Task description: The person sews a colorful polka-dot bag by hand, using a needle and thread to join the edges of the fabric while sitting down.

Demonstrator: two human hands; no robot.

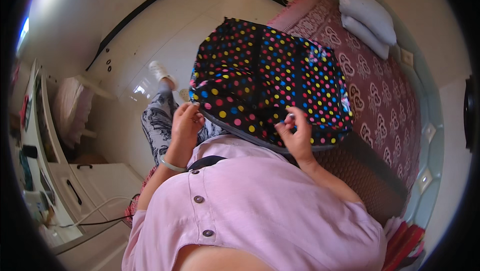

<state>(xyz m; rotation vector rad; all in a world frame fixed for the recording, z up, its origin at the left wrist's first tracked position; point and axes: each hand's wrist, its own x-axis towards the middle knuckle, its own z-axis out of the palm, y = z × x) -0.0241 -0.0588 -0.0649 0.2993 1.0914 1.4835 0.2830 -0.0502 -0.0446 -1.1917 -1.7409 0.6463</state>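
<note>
A large black storage bag [277,79] with multicoloured polka dots lies across my lap and the bed's edge. Its near rim carries a grey zipper band [240,132]. At the bag's left corner, my left hand [186,119] pinches the edge between thumb and fingers; a pale bangle [172,164] circles that wrist. My right hand [298,132] hovers over the near right part of the bag, thumb and index finger apart, the other fingers curled. Something small and shiny shows at its fingers, perhaps a ring; I cannot tell.
The bed on the right has a maroon patterned cover [367,83], a brown woven mat [348,173] and grey-white pillows [369,19]. Left stand a white cabinet [105,177] with dark handles and a pink-covered stool [73,109]. Cables [101,220] run near the cabinet. Tiled floor [180,19] lies ahead.
</note>
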